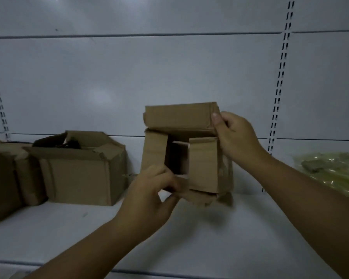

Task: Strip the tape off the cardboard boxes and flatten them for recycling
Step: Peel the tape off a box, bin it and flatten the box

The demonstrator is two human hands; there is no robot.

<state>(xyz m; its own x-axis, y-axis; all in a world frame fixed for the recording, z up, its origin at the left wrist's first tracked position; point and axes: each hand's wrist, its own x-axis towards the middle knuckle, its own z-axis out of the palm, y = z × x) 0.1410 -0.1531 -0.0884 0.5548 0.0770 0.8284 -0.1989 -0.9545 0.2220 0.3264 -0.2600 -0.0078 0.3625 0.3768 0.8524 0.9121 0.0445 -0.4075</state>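
My right hand [233, 133] clamps the upper right corner of the small cardboard box [186, 150], thumb pressed flat on the near face just under the raised top flap [178, 115], the other fingers wrapped behind the edge. My left hand [151, 195] takes the bottom left of the box — thumb and forefinger pressed together on the lower flap's edge, pinching it. The motion blurs that grip, so I cannot tell whether a strip of tape sits between the fingertips.

I hold the box in the air above the white shelf [230, 238], its open end turned toward me. The two side flaps stand half folded inward, leaving a dark gap between them through which the hollow inside shows. The bottom flap hangs crumpled just over the shelf, and the box's shadow falls on the bare surface right below.

To the left, well apart from my hands, a larger open box [79, 170] sits on the shelf with its flaps loose, and another carton [4, 178] crowds against it at the frame's edge. To the right, near my forearm, lies a yellowish plastic bag [334, 170]. Between those two sides the shelf is open room — from the front lip back to the grey rear panel [129, 81] with its slotted uprights.
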